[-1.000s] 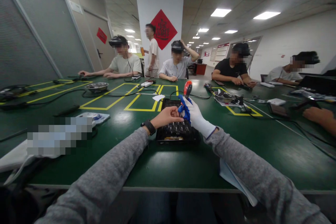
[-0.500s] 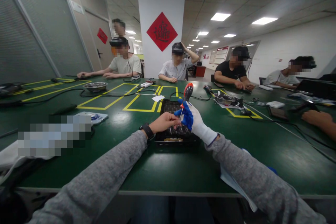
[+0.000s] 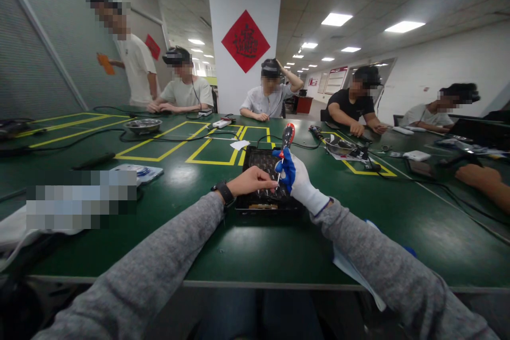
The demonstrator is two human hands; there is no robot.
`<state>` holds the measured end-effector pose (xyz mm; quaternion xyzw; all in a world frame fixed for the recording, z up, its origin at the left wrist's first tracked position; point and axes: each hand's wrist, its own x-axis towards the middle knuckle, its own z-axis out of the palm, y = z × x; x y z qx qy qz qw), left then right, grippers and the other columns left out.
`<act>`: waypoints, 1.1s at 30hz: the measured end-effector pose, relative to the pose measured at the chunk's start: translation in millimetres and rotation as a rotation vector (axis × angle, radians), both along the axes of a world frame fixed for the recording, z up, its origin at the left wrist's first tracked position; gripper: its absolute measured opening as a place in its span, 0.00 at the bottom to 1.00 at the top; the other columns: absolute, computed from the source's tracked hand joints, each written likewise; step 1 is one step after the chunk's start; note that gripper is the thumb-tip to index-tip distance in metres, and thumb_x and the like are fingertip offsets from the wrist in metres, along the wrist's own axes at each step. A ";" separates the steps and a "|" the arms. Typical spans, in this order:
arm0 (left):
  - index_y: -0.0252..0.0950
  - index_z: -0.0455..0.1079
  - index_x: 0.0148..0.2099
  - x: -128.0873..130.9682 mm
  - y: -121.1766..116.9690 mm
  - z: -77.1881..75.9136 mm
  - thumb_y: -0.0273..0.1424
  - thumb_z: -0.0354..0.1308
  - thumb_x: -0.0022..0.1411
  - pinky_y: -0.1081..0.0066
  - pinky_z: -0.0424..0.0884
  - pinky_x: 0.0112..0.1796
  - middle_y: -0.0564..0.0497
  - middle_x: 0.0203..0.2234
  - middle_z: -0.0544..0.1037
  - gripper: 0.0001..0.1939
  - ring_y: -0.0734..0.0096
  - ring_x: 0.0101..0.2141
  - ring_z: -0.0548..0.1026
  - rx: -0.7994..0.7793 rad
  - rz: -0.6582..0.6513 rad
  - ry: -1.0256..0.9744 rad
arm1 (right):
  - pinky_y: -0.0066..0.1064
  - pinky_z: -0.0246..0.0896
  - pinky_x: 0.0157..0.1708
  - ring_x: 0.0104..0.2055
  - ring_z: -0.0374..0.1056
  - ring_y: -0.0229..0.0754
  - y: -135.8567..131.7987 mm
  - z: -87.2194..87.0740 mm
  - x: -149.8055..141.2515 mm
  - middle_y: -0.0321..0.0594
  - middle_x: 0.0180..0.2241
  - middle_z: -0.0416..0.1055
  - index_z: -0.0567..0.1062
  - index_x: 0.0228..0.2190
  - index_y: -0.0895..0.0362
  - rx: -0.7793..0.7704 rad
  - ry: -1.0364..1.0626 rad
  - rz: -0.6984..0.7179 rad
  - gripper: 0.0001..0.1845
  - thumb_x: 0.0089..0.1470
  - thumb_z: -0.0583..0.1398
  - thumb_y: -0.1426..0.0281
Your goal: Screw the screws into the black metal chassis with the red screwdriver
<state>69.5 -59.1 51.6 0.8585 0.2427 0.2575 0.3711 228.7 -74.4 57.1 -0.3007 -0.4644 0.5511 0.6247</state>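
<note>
Bare, with a black watch at the wrist, my left hand (image 3: 253, 181) is closed in a pinch over a black tray-like case (image 3: 261, 215). Whatever its fingertips hold is too small to make out. My right hand (image 3: 297, 178), in a white glove with blue-coated fingers, grips a screwdriver (image 3: 287, 135) by its lower part. The red and black handle points up and the thin metal shaft slants down beside my left fingertips. The case lies on the green table, its dark, bumpy inside partly hidden by my hands.
Beyond the case lie a scrap of white paper (image 3: 239, 145) and a metal bowl (image 3: 143, 126). Cables cross the table (image 3: 207, 260). A pale cloth (image 3: 358, 276) lies under my right forearm. Several people sit around the table; one person (image 3: 137, 66) stands at the left.
My left fingertips and the screwdriver have drawn slightly apart, the screwdriver shifting a little right. A person behind has moved left, and a seated person has pulled an arm in.
</note>
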 end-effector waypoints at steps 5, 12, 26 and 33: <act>0.28 0.74 0.28 0.2 2.2 -2.2 0.41 0.61 0.49 0.76 0.63 0.27 0.50 0.21 0.73 0.18 0.77 0.24 0.66 -0.015 -0.028 -0.030 | 0.21 0.49 0.13 0.13 0.56 0.29 -4.3 1.5 -3.5 0.32 0.18 0.68 0.71 0.40 0.58 0.029 -0.077 0.014 0.25 0.47 0.57 0.52; 0.29 0.75 0.34 -3.5 2.0 1.1 0.39 0.57 0.55 0.75 0.66 0.32 0.47 0.26 0.75 0.17 0.74 0.27 0.70 -0.041 -0.141 -0.016 | 0.22 0.52 0.12 0.13 0.59 0.32 3.3 0.4 -1.4 0.34 0.17 0.68 0.69 0.41 0.59 -0.079 -0.032 0.100 0.26 0.48 0.56 0.52; 0.28 0.74 0.36 -3.0 2.9 -1.1 0.40 0.56 0.56 0.76 0.65 0.30 0.47 0.27 0.76 0.18 0.76 0.26 0.69 -0.096 -0.109 -0.062 | 0.21 0.49 0.11 0.13 0.57 0.30 -1.4 1.3 -2.5 0.32 0.17 0.68 0.70 0.41 0.59 0.004 -0.079 0.116 0.27 0.48 0.55 0.51; 0.27 0.73 0.31 -1.0 3.9 -5.5 0.39 0.61 0.50 0.76 0.65 0.31 0.49 0.25 0.75 0.17 0.77 0.26 0.69 -0.054 -0.059 -0.071 | 0.20 0.46 0.12 0.13 0.54 0.28 -8.0 5.6 -7.1 0.31 0.15 0.65 0.70 0.37 0.59 0.035 -0.124 0.013 0.26 0.46 0.57 0.50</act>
